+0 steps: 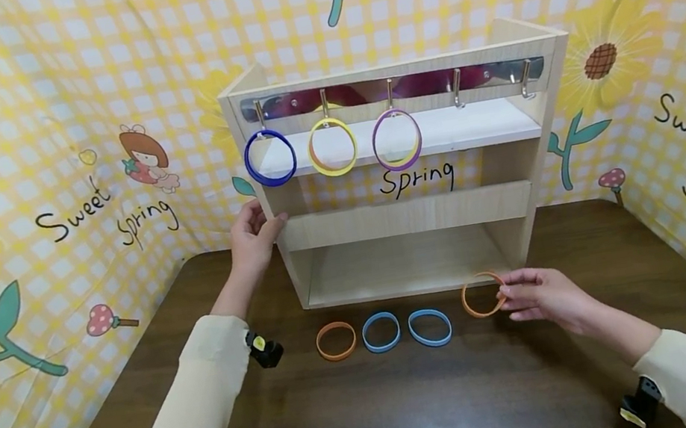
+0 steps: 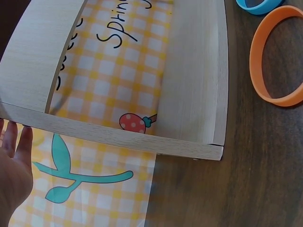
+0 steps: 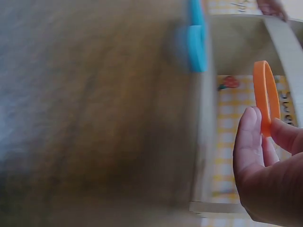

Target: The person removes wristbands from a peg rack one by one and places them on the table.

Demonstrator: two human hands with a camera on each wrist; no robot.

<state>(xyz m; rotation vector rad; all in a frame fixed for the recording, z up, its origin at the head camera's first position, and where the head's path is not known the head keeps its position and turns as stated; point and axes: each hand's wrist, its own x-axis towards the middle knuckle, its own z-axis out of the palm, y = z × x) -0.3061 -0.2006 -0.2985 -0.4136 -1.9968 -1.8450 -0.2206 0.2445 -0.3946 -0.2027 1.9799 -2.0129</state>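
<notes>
Head view: orange ring [image 1: 484,315] aloft before wooden rack's [image 1: 408,217] right end.
Right hand [image 1: 547,295] pinches it; left hand [image 1: 254,239], fingers loose, touches rack's left side. Seems the carrying step; next likely calls for raising it to a bare right hook [image 1: 458,82].

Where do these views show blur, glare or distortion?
Right wrist: the tabletop and nearer blue ring are smeared, the orange ring in the fingers clearer; head: a pale sheen on the tabletop near the bottom edge; left wrist: sharper, with bowed edges on the shelf unit.

The held orange band [image 3: 260,90] looks rubbery, the hook strip [image 1: 357,94] glossy metal.
</notes>
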